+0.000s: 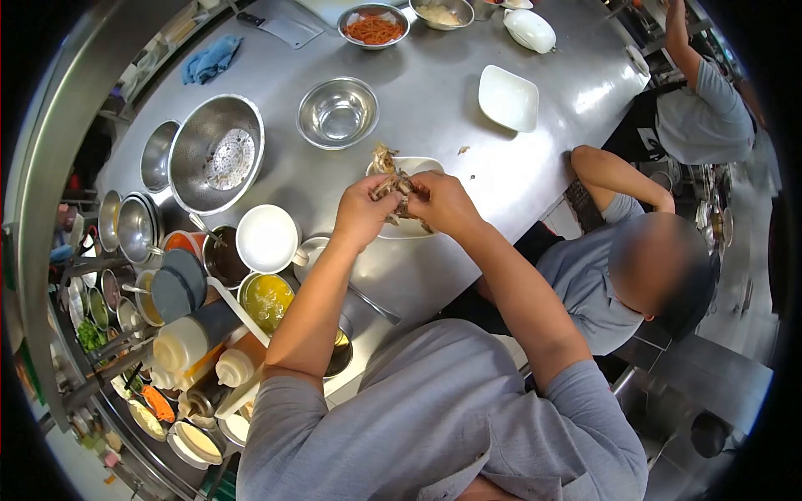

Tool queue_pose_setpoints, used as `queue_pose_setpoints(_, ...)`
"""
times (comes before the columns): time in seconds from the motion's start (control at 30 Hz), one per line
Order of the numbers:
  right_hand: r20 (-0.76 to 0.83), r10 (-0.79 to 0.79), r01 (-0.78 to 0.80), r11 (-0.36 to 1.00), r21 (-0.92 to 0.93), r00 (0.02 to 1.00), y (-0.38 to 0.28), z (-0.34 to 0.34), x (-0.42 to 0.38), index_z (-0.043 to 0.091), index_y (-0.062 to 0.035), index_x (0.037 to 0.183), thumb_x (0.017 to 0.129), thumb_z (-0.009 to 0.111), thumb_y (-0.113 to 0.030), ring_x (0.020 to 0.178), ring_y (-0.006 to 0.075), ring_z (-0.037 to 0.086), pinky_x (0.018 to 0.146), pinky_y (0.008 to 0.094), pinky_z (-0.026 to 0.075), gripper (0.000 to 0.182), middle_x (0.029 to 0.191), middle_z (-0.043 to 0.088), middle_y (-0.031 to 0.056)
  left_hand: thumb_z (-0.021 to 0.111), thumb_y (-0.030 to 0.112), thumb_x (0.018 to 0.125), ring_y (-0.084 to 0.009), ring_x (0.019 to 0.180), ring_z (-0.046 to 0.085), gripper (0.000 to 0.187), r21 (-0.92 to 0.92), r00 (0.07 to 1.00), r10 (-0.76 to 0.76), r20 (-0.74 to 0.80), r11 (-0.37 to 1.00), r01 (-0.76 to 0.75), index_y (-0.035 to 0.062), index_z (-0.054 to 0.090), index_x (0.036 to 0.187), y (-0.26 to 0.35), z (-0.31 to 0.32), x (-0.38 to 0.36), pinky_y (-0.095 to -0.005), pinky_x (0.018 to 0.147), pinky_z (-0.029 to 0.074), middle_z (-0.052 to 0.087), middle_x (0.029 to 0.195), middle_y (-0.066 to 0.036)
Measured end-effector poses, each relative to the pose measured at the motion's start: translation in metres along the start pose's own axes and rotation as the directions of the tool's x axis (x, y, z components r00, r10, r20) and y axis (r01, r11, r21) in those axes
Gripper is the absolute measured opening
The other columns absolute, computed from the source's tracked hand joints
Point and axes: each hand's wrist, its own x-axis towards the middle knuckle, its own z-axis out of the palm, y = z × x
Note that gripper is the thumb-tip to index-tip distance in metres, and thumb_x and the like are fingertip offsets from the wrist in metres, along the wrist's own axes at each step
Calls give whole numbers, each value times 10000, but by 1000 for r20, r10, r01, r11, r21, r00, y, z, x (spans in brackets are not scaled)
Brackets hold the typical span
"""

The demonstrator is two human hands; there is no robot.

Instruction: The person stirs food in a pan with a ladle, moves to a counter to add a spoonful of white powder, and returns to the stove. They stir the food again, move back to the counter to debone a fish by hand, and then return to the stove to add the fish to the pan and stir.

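- The left hand [361, 213] was closed, fingers and thumb pinching the near-left side of a brownish clump of food [399, 185].
- The right hand [451, 203] gripped the same clump from the other side, its fingertips close to those of the left.
- The clump was held above a white dish [408, 231], with a ragged end standing out past the fingers (its exact kind could not be determined).
- The dish rested on the steel surface [426, 108], partly hidden by both hands.
- A steel bowl [338, 113] stood just beyond the dish, with nothing touching it.
- A colander [215, 159] with dark residue at its bottom was farther to the left.
- A square dish [510, 98] lay beyond the right hand; small scraps were seen nearer on the surface.
- A cleaver [288, 30], a blue cloth [210, 61] and a bowl of orange shreds [373, 31] were noted at the far side.
- A white bowl [267, 239] and a pot of yellow liquid [267, 302] stood near the left forearm.
- A co-worker [585, 267] was at the right.
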Motion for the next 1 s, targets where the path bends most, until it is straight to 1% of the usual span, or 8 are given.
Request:
queue_pose_setpoints(0.17, 28, 107, -111, 974, 197, 994, -5, 1, -2, 697, 5, 963, 821, 692, -168, 740, 300, 644, 718, 388, 515, 223, 854, 669, 173, 725, 45, 867, -105, 816, 656, 305, -23, 999, 16, -27, 1000, -16, -30, 681, 1159, 6, 5, 4, -257, 744, 539, 720, 967, -54)
queue_pose_setpoints(0.37, 24, 90, -92, 917, 387, 996, 9, 6, -5, 715, 24, 1144, 942, 672, -162, 783, 156, 672, 739, 297, 537, 279, 924, 744, 133, 723, 18, 842, -96, 802, 648, 266, -107, 1000, 0, -19, 994, -2, -12, 689, 1104, 5, 1, 9, -251, 739, 534, 713, 934, -35)
queue_pose_setpoints(0.43, 110, 131, -171, 776, 607, 985, 5, 1, -5, 692, 46, 1220, 968, 673, -150, 817, 105, 658, 752, 277, 547, 320, 934, 751, 99, 716, 14, 851, -84, 795, 639, 251, -115, 1000, -5, -9, 993, 4, 0, 691, 1100, 11, 3, 8, -247, 726, 530, 708, 933, -18)
queue_pose_setpoints(0.57, 159, 210, -263, 808, 528, 965, 1, -8, -4, 688, 43, 1237, 956, 686, -128, 810, 91, 645, 741, 271, 544, 329, 927, 739, 81, 720, 12, 847, -82, 790, 641, 231, -78, 1000, 9, 23, 997, -7, -6, 702, 1076, 17, 8, 4, -245, 725, 529, 714, 925, -21)
queue_pose_setpoints(0.67, 145, 155, -210, 795, 569, 977, 6, -5, -5, 689, 42, 1231, 949, 680, -101, 797, 96, 644, 725, 271, 542, 316, 917, 733, 80, 725, 16, 845, -80, 791, 642, 227, -67, 1000, 6, -5, 998, -7, -7, 709, 1070, 2, 4, 12, -244, 728, 529, 718, 930, -25)
queue_pose_setpoints(0.73, 78, 104, -128, 892, 433, 992, 3, -7, -7, 689, 50, 1203, 948, 667, -88, 763, 106, 636, 699, 267, 535, 291, 885, 720, 65, 728, 18, 843, -78, 792, 642, 229, -43, 1000, 8, -23, 999, -9, -6, 711, 1070, 1, 4, 14, -244, 729, 529, 720, 934, -27)
queue_pose_setpoints(0.87, 67, 139, -154, 912, 380, 988, 3, -11, -8, 690, 53, 1175, 945, 660, -78, 740, 115, 625, 691, 271, 531, 267, 851, 704, 60, 735, 38, 845, -79, 781, 638, 239, 188, 995, 66, -80, 981, -50, 6, 713, 1081, 9, 4, 9, -249, 725, 525, 720, 922, -24)
queue_pose_setpoints(1.0, 170, 179, -247, 687, 683, 969, 17, -12, -4, 695, 46, 1142, 944, 660, -76, 727, 98, 601, 698, 262, 518, 235, 821, 681, 44, 762, 80, 827, -83, 776, 633, 260, 230, 989, 142, 40, 962, -148, 10, 709, 1071, 18, 6, 5, -256, 710, 517, 715, 884, -24)
